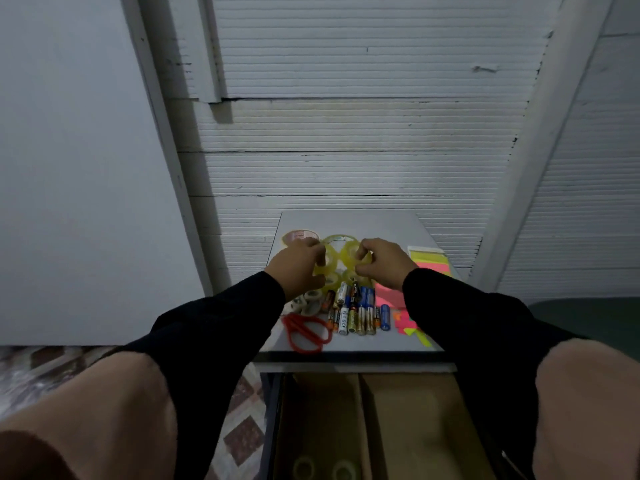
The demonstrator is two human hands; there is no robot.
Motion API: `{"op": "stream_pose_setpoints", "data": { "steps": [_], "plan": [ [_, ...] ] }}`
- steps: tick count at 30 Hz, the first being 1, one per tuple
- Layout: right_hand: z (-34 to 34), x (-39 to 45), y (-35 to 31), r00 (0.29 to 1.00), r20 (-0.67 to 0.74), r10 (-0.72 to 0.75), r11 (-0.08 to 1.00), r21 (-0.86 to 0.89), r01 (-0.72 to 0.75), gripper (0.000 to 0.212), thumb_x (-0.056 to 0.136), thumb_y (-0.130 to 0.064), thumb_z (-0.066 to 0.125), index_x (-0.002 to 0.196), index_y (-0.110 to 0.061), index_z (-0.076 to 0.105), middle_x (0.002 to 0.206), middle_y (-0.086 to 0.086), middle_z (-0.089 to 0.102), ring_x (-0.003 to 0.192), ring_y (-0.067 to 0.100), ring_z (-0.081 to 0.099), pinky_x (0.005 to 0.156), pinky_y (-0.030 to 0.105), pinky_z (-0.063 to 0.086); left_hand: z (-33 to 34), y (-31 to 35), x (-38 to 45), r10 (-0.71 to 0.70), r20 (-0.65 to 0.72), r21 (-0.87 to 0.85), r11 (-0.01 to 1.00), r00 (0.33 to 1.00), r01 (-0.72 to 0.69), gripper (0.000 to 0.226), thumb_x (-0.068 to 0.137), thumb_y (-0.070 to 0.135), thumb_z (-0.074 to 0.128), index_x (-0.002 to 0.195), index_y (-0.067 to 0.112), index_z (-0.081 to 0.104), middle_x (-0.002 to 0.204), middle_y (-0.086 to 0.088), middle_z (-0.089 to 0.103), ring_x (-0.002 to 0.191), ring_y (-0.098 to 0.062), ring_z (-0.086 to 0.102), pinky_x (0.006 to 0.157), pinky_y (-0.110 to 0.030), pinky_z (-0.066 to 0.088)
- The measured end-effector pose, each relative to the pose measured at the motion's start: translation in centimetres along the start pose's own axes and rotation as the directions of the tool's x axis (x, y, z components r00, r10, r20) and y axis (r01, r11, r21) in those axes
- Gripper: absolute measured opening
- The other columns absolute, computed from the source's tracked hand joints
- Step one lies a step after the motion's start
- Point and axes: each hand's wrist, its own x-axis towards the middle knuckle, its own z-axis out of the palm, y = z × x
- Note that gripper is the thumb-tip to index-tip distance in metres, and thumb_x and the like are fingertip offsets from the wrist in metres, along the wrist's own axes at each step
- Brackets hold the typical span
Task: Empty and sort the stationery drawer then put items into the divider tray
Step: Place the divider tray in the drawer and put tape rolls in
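Bench (388, 226): stationery laid out by kind, presumably so each group can go to its own compartment.
Tape rolls (341, 252), yellowish, clustered at the back; left hand (299, 265) and right hand (384, 261) each have their grip curled on a roll at opposite sides of the cluster, apparently gathering them.
Batteries (356, 308), side by side mid-bench.
Scissors (306, 332), red, at the near edge.
Neon notes (431, 261), right side.
Divider tray (363, 427), cardboard, below in the open drawer; two rolls already lie in it.
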Motion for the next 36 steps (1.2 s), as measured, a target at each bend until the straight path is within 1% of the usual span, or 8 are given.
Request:
{"op": "stream_pose_setpoints", "data": {
  "steps": [3, 8, 13, 19, 23, 26, 31, 36],
  "plan": [
    [0.2, -3.0, -1.1, 0.995, 0.098, -0.035, 0.998, -0.055, 0.040, 0.012, 0.082, -0.012, 0.065, 0.090, -0.011, 0.056, 0.105, 0.005, 0.052, 0.088, 0.020, 0.049, 0.072, 0.025, 0.037, -0.4, 0.8, -2.9, 0.009, 0.053, 0.028, 1.000, 0.999, -0.011, 0.030, 0.080, 0.027, 0.068, 0.104, 0.012, 0.059, 0.122, -0.005, 0.050, 0.110, -0.024, 0.050, 0.090, -0.036, 0.045],
    [1.6, -7.6, -2.5, 0.969, 0.234, -0.084, 0.989, -0.101, 0.110, 0.022, 0.081, -0.014, 0.066, 0.096, -0.013, 0.050, 0.101, 0.003, 0.048, 0.089, 0.019, 0.047, 0.066, 0.027, 0.034, 0.0, 1.4, -7.9, 0.044, 0.128, 0.043, 0.998, 0.991, -0.050, 0.033, 0.080, 0.030, 0.068, 0.106, 0.012, 0.059, 0.123, -0.004, 0.048, 0.114, -0.023, 0.048, 0.093, -0.033, 0.043],
    [3.6, -11.1, -2.9, 0.918, 0.391, -0.064, 0.987, -0.108, 0.115, 0.055, 0.080, -0.022, 0.071, 0.127, -0.015, 0.042, 0.124, 0.006, 0.053, 0.109, 0.024, 0.053, 0.086, 0.030, 0.044, 1.2, 1.7, -12.1, 0.048, 0.213, 0.018, 0.998, 0.976, -0.053, 0.046, 0.081, 0.034, 0.067, 0.121, 0.013, 0.056, 0.131, -0.004, 0.045, 0.117, -0.022, 0.048, 0.098, -0.034, 0.043],
    [6.9, -13.3, -2.0, 0.851, 0.523, 0.045, 0.977, -0.201, 0.071, 0.053, 0.079, -0.025, 0.072, 0.126, -0.018, 0.047, 0.128, 0.005, 0.049, 0.112, 0.021, 0.052, 0.096, 0.033, 0.046, 3.7, 2.7, -15.5, 0.006, 0.392, 0.008, 1.000, 0.920, -0.010, 0.049, 0.082, 0.033, 0.066, 0.125, 0.017, 0.048, 0.132, -0.004, 0.044, 0.113, -0.022, 0.050, 0.094, -0.032, 0.046],
    [9.2, -14.0, -1.0, 0.788, 0.604, 0.119, 0.946, -0.311, 0.095, 0.060, 0.081, -0.026, 0.070, 0.134, -0.018, 0.042, 0.137, 0.006, 0.044, 0.123, 0.024, 0.046, 0.103, 0.036, 0.040, 6.1, 3.4, -16.4, -0.016, 0.511, -0.045, 0.998, 0.860, 0.046, 0.074, 0.081, 0.030, 0.069, 0.141, 0.014, 0.027, 0.142, -0.008, 0.037, 0.127, -0.026, 0.043, 0.107, -0.037, 0.037],
    [11.1, -14.4, -0.3, 0.760, 0.635, 0.139, 0.915, -0.376, 0.147, 0.065, 0.084, -0.025, 0.067, 0.139, -0.017, 0.036, 0.144, 0.008, 0.038, 0.131, 0.026, 0.040, 0.108, 0.037, 0.032, 7.8, 3.7, -16.2, -0.045, 0.582, 0.062, 0.998, 0.812, 0.011, 0.079, 0.086, 0.032, 0.064, 0.147, 0.014, 0.018, 0.149, -0.010, 0.028, 0.134, -0.028, 0.036, 0.112, -0.041, 0.028],
    [13.5, -14.5, 1.0, 0.742, 0.652, 0.156, 0.816, -0.508, 0.275, 0.054, 0.085, -0.030, 0.064, 0.134, -0.024, 0.042, 0.131, 0.007, 0.054, 0.123, 0.028, 0.048, 0.114, 0.051, 0.017, 9.4, 4.1, -15.5, -0.041, 0.677, 0.224, 0.962, 0.735, -0.153, 0.071, 0.088, 0.038, 0.059, 0.146, 0.015, 0.025, 0.151, -0.008, 0.027, 0.136, -0.027, 0.031, 0.113, -0.047, 0.017],
    [14.7, -14.3, 1.5, 0.730, 0.661, 0.176, 0.722, -0.590, 0.360, 0.048, 0.085, -0.030, 0.063, 0.130, -0.023, 0.045, 0.123, 0.013, 0.058, 0.125, 0.033, 0.044, 0.114, 0.060, 0.002, 10.6, 4.5, -14.8, -0.091, 0.685, 0.308, 0.935, 0.723, -0.174, 0.044, 0.095, 0.026, 0.049, 0.134, 0.008, 0.044, 0.132, -0.013, 0.052, 0.127, -0.029, 0.043, 0.112, -0.046, 0.015]
  ]
}}
